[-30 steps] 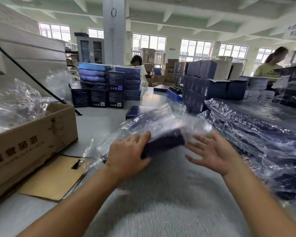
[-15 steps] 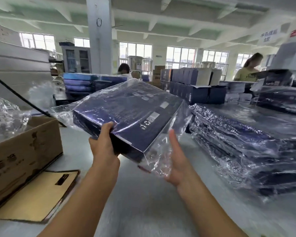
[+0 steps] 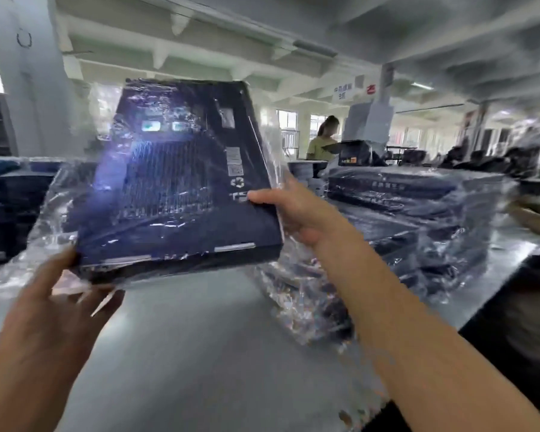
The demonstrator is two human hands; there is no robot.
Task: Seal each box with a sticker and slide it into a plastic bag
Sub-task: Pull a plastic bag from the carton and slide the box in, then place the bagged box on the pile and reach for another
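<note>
A flat dark blue box (image 3: 175, 182) inside a clear plastic bag (image 3: 47, 226) is held up in the air, tilted steeply with its printed back facing me. My right hand (image 3: 296, 213) grips its right edge, thumb on the face near the recycling mark. My left hand (image 3: 60, 307) holds the lower left corner of the box and the loose plastic there, and it is blurred by motion. Loose bag material hangs off the left side.
A tall stack of bagged dark boxes (image 3: 402, 232) lies on the grey table (image 3: 200, 353) to the right. More blue boxes (image 3: 0, 194) are stacked at far left. A person in a yellow shirt (image 3: 321, 141) stands behind.
Both hands have lifted the bagged box from the table and tipped it upright, and the view has swung right. The right hand moved from under the bag to gripping the right edge.
</note>
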